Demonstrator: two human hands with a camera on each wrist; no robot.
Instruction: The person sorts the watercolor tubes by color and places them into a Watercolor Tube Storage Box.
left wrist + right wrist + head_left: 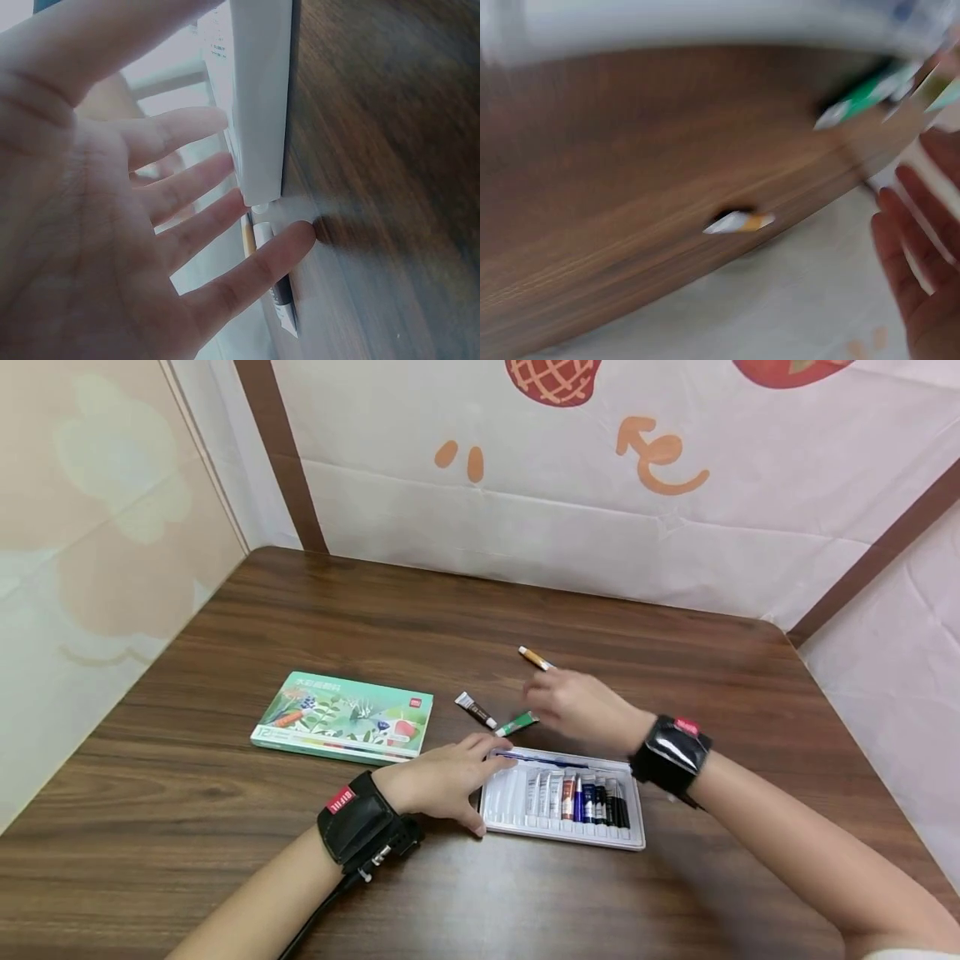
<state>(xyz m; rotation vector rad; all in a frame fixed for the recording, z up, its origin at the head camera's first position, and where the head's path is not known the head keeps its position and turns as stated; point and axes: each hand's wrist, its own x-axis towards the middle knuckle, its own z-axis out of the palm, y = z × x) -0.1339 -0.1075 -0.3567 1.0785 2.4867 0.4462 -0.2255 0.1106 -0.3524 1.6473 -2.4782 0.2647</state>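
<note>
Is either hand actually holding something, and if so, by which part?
Nothing appears to be held. The left hand is spread at the left end of the paint tray, apparently without gripping it; the right hand looks empty.

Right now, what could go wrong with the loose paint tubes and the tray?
The right hand, close to the green tube, might knock it aside. The left hand is at one end of the tray, so a careless push could slide it. Its fingers might also nudge the nearby brown tube.
</note>
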